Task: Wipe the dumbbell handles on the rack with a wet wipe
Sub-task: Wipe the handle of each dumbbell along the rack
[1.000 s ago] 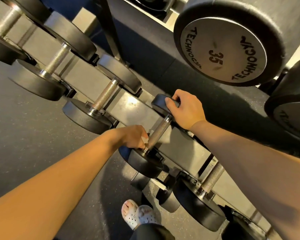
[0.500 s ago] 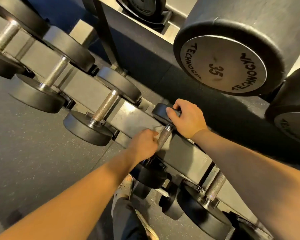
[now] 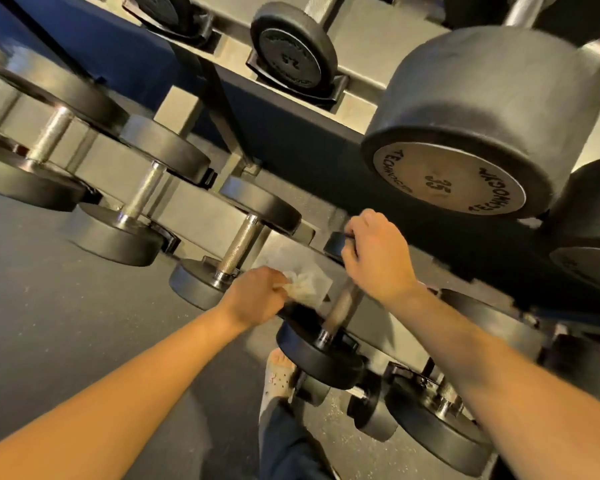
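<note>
Left grip (image 3: 257, 296): closed round a crumpled wet wipe (image 3: 305, 289), held just beside the small dumbbell's handle (image 3: 342, 306) and apparently clear of it.
Right grip (image 3: 378, 254): fingers curled over that dumbbell's far head (image 3: 336, 241), steadying it on the rack (image 3: 194, 216).
Done: you cannot tell which handles are already wiped; none shows visible wetness.
Remaining: probably the next handle (image 3: 239, 247) to your left, and the others further along the row.
Judgement: you appear to be partway along the row, with the wipe poised between two handles.
</note>
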